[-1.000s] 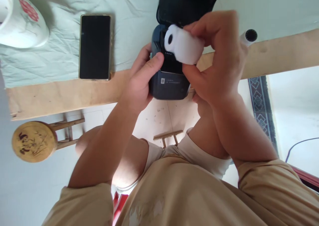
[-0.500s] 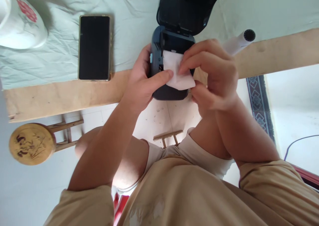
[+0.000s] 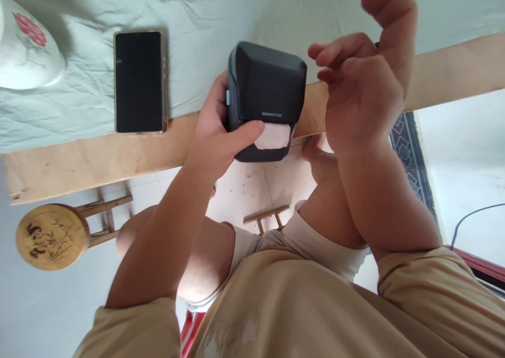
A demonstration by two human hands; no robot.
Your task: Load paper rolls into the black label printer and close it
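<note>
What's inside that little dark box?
The small dark grey plastic printer has its lid closed, so its inside is hidden. Only a white paper strip pokes out by the left hand's thumb.

Two bare hands are in the frame — the left hand [image 3: 215,137] at the centre and the right hand [image 3: 363,90] at the upper right. One dark grey, boxy plastic label printer [image 3: 264,92] sits at the upper centre, with one strip of white paper [image 3: 273,136] showing at its lower edge. One black-screened smartphone with a gold rim [image 3: 139,82] lies at the upper left. One white ceramic cup with a red flower print [image 3: 27,53] is at the far upper left. One pale green wrinkled cloth [image 3: 197,27] runs across the top, over one light wooden tabletop [image 3: 98,147]. One round wooden stool with a dark painted pattern [image 3: 53,236] stands at the lower left — a single one.
</note>
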